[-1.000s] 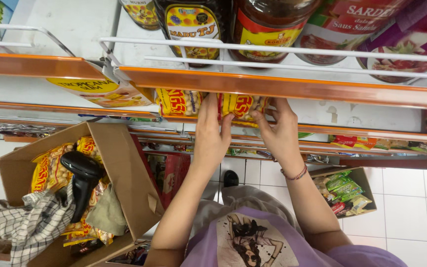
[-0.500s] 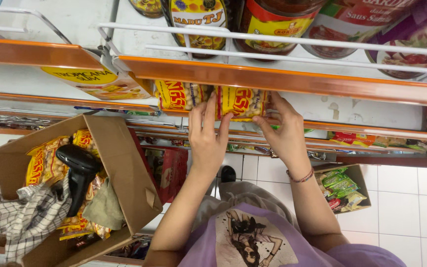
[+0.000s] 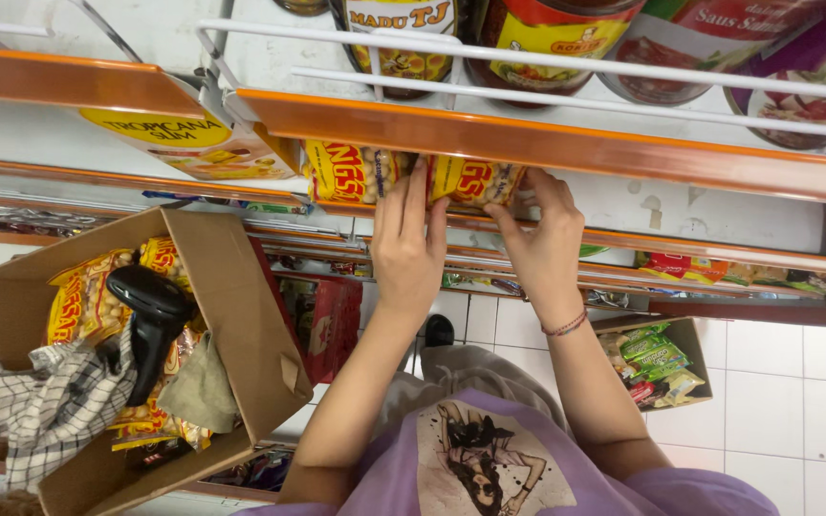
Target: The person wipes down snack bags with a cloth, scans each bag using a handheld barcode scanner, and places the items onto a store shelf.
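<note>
Orange-edged shelf (image 3: 547, 143) ran across the top of the frame. Cardboard box (image 3: 241, 315) sat lower left, holding yellow snack packs, a black handheld scanner (image 3: 150, 320) and a checked cloth (image 3: 45, 411). Your left hand (image 3: 408, 244) lay flat, fingers extended, against a yellow snack packet (image 3: 470, 182) at upper centre under the shelf edge; your right hand (image 3: 539, 239) pinched that packet's right side.

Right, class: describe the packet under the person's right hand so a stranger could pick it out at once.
Find the orange-edged shelf below the jars. Just under its lip stand two yellow snack packets. The packet gripped by the right hand is the right-hand one; its twin sits left of the left hand.
</note>
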